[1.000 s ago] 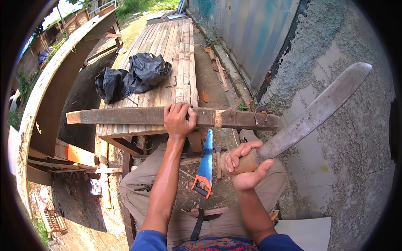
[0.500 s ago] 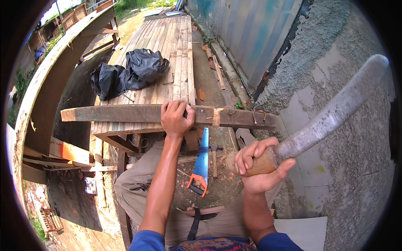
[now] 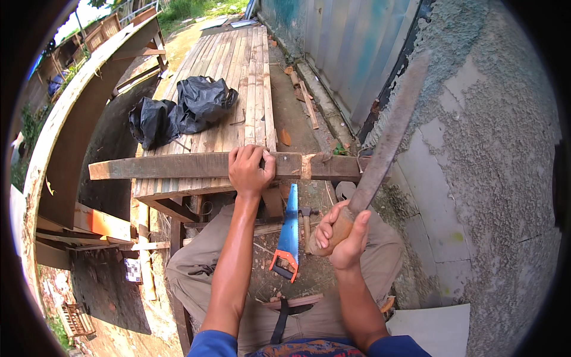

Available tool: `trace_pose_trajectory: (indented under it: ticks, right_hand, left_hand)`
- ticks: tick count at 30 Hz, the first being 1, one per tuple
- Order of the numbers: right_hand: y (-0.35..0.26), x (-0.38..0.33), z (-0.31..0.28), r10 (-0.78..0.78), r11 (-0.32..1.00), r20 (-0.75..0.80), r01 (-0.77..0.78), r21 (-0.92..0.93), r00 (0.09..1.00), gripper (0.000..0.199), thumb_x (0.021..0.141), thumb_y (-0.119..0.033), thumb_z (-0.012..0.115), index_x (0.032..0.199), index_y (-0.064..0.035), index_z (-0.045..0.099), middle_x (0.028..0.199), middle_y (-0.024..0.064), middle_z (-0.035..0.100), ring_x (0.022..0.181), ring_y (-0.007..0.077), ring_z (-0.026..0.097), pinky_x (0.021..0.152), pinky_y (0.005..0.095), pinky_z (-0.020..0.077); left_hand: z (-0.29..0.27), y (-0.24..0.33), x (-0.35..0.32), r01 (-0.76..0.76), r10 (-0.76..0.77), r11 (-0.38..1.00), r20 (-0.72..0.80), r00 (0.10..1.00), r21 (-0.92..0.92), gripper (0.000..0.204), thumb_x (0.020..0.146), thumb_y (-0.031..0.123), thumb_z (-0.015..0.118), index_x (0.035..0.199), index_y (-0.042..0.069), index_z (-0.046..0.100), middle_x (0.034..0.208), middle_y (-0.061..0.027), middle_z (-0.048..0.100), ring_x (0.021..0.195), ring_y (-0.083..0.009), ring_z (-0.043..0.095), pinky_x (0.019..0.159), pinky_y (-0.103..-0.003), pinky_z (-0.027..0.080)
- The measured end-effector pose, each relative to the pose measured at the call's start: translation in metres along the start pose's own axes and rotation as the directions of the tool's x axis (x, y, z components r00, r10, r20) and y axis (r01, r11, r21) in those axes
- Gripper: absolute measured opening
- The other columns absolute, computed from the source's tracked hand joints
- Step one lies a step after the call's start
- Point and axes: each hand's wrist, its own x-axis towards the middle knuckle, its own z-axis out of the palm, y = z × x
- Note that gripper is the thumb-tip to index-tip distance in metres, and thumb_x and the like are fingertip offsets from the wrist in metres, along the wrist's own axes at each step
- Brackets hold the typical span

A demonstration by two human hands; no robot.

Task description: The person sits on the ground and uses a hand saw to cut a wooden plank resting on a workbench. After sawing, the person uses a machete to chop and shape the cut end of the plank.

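A dark wooden beam [image 3: 196, 165] lies crosswise over the near end of a slatted bench. My left hand [image 3: 252, 171] is closed over the beam near its middle, fingers wrapped across the top. Just right of that hand, a pale notch [image 3: 307, 166] is cut across the wood. My right hand [image 3: 343, 234] grips the wooden handle of a machete [image 3: 392, 131], its long grey blade slanting up and to the right, passing in front of the beam's right end. Bent nails seen at that end are mostly hidden behind the blade.
A blue handsaw [image 3: 288, 229] with an orange handle and a hammer [image 3: 306, 223] lie on the ground between my legs. Crumpled black plastic bags [image 3: 199, 104] rest on the slatted bench [image 3: 256, 89]. A rough grey wall [image 3: 493, 178] stands close on the right.
My right hand has moved left and slightly down, and the machete blade has swung to a steeper angle, across the beam's right end. My left hand keeps its place on the beam.
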Motion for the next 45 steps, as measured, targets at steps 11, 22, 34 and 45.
trace_pose_trajectory:
  ticks: [11, 22, 34, 45]
  right_hand:
    - [0.145, -0.018, -0.061, 0.43, 0.891, -0.109, -0.441, -0.109, 0.896, 0.035, 0.104, -0.028, 0.06, 0.079, -0.0064, 0.048, 0.06, 0.0013, 0.048, 0.049, 0.0076, 0.045, 0.044, 0.0253, 0.0365]
    - [-0.011, 0.01, 0.014, -0.211, 0.969, -0.015, 0.212, 0.125, 0.977, 0.019, 0.104, -0.015, 0.056, 0.091, -0.0033, 0.048, 0.065, 0.0007, 0.048, 0.05, 0.0068, 0.044, 0.045, 0.0258, 0.0386]
    - [0.023, -0.002, -0.007, 0.484, 0.872, -0.025, -0.479, 0.101, 0.875, 0.026, 0.103, -0.022, 0.059, 0.083, -0.0103, 0.047, 0.063, 0.0024, 0.045, 0.045, 0.012, 0.043, 0.044, 0.03, 0.0388]
    - [0.087, 0.013, -0.015, 0.214, 0.964, -0.157, -0.234, -0.127, 0.964, 0.026, 0.101, -0.018, 0.061, 0.083, -0.008, 0.046, 0.059, 0.0004, 0.046, 0.047, 0.0096, 0.045, 0.044, 0.0294, 0.0383]
  left_hand:
    - [0.008, 0.004, 0.009, 0.035, -0.038, 0.999, 0.124, 0.992, 0.025, 0.017, 0.084, 0.017, 0.062, 0.08, 0.005, 0.073, 0.082, -0.0099, 0.069, 0.083, -0.0294, 0.066, 0.087, -0.041, 0.048]
    - [0.011, -0.003, 0.02, 0.128, -0.168, 0.978, 0.254, 0.953, 0.165, 0.03, 0.087, 0.025, 0.059, 0.08, 0.001, 0.077, 0.085, -0.0148, 0.072, 0.089, -0.0334, 0.065, 0.086, -0.045, 0.048]
    - [0.015, -0.001, 0.021, 0.124, -0.163, 0.978, 0.246, 0.955, 0.166, 0.029, 0.087, 0.025, 0.059, 0.076, 0.001, 0.074, 0.081, -0.0142, 0.069, 0.087, -0.0327, 0.063, 0.082, -0.044, 0.048]
    - [0.015, 0.004, 0.024, 0.149, -0.192, 0.976, 0.297, 0.935, 0.161, 0.032, 0.088, 0.027, 0.059, 0.08, 0.002, 0.077, 0.087, -0.0156, 0.072, 0.091, -0.0329, 0.064, 0.085, -0.044, 0.047]
